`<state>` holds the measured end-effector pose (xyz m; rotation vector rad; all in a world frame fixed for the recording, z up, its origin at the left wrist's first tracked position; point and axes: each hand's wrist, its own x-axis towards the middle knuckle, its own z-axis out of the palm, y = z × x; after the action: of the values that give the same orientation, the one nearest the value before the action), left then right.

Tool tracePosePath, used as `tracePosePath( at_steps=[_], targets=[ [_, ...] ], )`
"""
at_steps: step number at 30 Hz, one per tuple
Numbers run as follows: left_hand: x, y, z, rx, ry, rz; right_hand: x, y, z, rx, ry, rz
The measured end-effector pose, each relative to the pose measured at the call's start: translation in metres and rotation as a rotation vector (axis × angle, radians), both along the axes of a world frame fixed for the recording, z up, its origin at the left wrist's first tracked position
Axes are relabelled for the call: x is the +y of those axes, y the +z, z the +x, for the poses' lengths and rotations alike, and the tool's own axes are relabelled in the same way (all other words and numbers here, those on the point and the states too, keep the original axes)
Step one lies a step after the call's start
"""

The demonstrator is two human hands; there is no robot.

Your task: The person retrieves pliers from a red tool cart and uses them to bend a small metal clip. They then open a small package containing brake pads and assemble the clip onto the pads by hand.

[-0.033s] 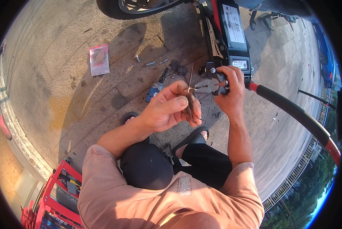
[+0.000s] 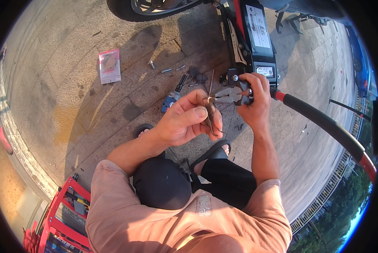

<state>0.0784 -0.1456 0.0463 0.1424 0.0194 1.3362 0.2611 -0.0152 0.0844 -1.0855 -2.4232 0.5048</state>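
Observation:
My left hand point(image 2: 181, 119) is closed around a thin, bent metal piece point(image 2: 210, 114), pinched between thumb and fingers. A slender prong of it sticks up past the fingertips; its exact kind is hard to make out. From the right, the jaws of a pair of pliers point(image 2: 227, 95) reach to the piece beside my left fingertips. My right hand point(image 2: 258, 101) grips the dark pliers handles. Both hands are raised above the ground in front of my knees, and my left palm hides part of the metal piece.
On the paving lie a blue power tool point(image 2: 169, 102), a bolt point(image 2: 151, 64), a small rod point(image 2: 167, 70), dark flat pads point(image 2: 201, 78) and a plastic packet point(image 2: 109, 66). A tyre point(image 2: 130, 14), a black-and-red jack point(image 2: 262, 50) with a long handle point(image 2: 324, 122), and a red tool cart point(image 2: 62, 227) surround me.

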Motion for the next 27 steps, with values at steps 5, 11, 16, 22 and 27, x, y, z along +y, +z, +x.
tracePosePath(
  at_steps=[5, 11, 16, 22, 27],
  targets=[
    [-0.003, 0.005, -0.005, 0.089, 0.041, 0.015, 0.0, 0.002, -0.004, 0.028, 0.055, 0.02],
    [0.0, 0.004, -0.006, 0.195, 0.171, 0.029, -0.007, 0.001, -0.01, -0.006, 0.045, 0.028],
    [-0.002, 0.003, -0.006, 0.243, 0.185, 0.022, -0.01, 0.002, -0.01, -0.011, 0.038, 0.024],
    [-0.002, 0.003, -0.005, 0.26, 0.174, 0.06, -0.007, 0.002, -0.007, -0.02, 0.039, 0.077],
    [-0.002, 0.003, -0.006, 0.197, 0.115, 0.036, -0.006, 0.002, -0.004, -0.015, 0.013, 0.105]
  ],
)
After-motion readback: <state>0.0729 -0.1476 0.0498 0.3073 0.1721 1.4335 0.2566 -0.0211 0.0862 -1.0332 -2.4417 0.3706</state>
